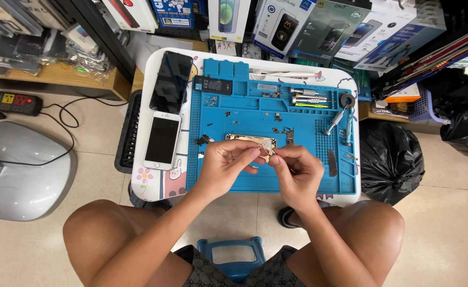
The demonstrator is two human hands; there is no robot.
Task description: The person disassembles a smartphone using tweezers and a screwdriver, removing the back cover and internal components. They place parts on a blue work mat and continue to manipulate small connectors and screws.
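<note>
Blue repair mat (244, 101) on small table. L hand (224, 163) & R hand (296, 171) both pinched shut on tiny gold part (266, 154), near edge of opened phone housing (250, 138), mat centre. Step: fiddly part handling; next move likely needs steady fingertip hold. White phone (162, 140) far left.

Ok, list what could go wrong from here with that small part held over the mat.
1. Both hands, left hand and right hand, pinch a small part above the opened phone frame; it looks thin and could bend or drop.
2. Loose screws lie scattered on the blue mat; a wrist could sweep them off.
3. The screwdriver lies near the mat's right side and might roll.
</note>
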